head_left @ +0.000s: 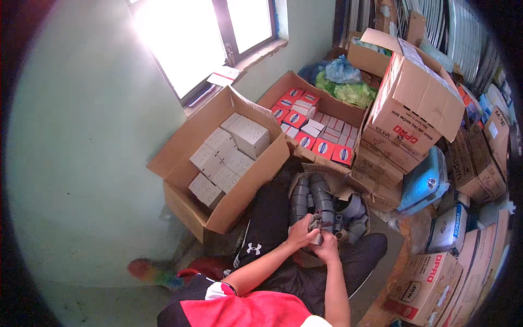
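Low in the middle, my left hand (300, 233) and my right hand (327, 245) are closed together on a small grey object (315, 228), which looks like a pipe fitting with perhaps a crumpled rag; too small to tell. They are over a container (357, 197) of grey plastic pipe fittings (321, 196), some lined up in curved rows, others loose at its right. My dark-trousered legs are on either side of it.
An open carton (177, 201) of grey boxes is at left, another (278, 92) of red-and-white boxes behind. Stacked cartons (408, 109), a blue plastic case (422, 177) and more boxes (419, 289) crowd the right. A colourful duster (141, 270) lies by the wall.
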The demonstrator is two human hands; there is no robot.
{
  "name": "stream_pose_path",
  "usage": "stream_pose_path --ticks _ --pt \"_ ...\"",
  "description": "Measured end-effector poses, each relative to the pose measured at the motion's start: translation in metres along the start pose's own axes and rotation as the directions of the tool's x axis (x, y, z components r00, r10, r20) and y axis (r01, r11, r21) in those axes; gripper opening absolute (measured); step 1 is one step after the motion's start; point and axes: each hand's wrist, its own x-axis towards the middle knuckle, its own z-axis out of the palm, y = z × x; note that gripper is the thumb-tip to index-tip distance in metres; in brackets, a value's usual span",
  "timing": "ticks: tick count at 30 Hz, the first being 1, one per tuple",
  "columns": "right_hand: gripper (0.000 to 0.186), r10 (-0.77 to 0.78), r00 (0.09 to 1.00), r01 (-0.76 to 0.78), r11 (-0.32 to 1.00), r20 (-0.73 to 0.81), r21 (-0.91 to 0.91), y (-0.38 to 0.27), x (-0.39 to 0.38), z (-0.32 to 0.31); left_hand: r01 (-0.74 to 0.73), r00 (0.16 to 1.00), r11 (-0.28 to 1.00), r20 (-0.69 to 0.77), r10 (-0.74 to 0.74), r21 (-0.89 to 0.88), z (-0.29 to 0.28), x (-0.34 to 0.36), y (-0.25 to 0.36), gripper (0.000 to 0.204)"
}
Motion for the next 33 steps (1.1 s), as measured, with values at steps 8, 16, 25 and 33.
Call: stream_pose_path --ticks 8,16,25,33 --pt "0.029 0.009 0.98 -0.026 0.996 -0.198 -0.084 0.009 0.009 0.013 -0.184 0.982 0.923 -0.107 0.156 -0.338 -0.002 0.004 0.011 0.038" --pt "0.033 0.107 0.955 -0.089 0.993 -0.278 0.076 0.005 0.005 0.011 -0.145 0.989 0.943 -0.021 0.145 -0.3 -0.008 0.011 0.008 0.046" --pt "0.017 0.185 0.956 -0.163 0.98 -0.227 0.111 0.011 0.007 0.012 -0.072 0.984 0.933 0.127 0.124 -0.354 -0.01 0.011 0.014 0.041" --pt "0.027 0.046 0.923 -0.01 0.995 -0.381 0.095 0.012 0.013 0.02 -0.262 0.95 0.912 0.082 0.301 -0.315 0.002 0.005 0.009 0.04"
